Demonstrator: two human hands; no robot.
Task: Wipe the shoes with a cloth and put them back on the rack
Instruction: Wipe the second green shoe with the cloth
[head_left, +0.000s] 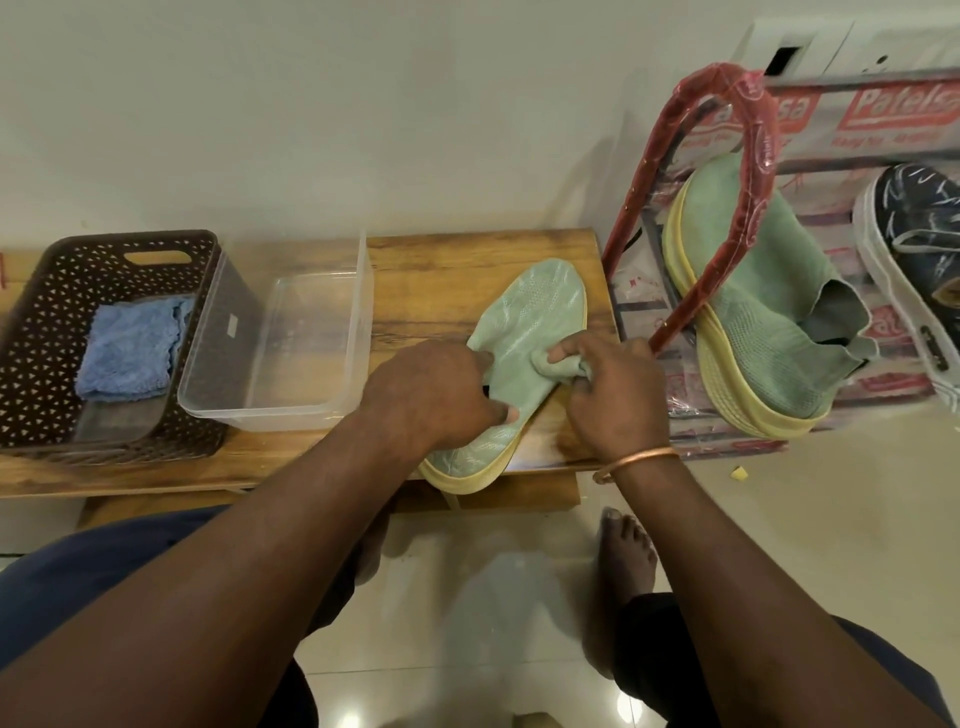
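On low table (441, 280) up close, L hand (431, 395) grips green shoe (530, 317) at its opening; R hand (618, 400) pinches bunched green fabric (563, 366), cloth or collar, can't tell. Farther back, blue cloth (130, 348) lies in basket (41, 338). Matching shoe (763, 291) sits on rack (758, 130), so approx. mid-task: this one's left to re-rack.

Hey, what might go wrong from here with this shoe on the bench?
The heel of the green shoe overhangs the front edge of the bench, so it may slide off if the left hand lets go. The right hand bunches green knit fabric, seemingly its collar, which might stretch.
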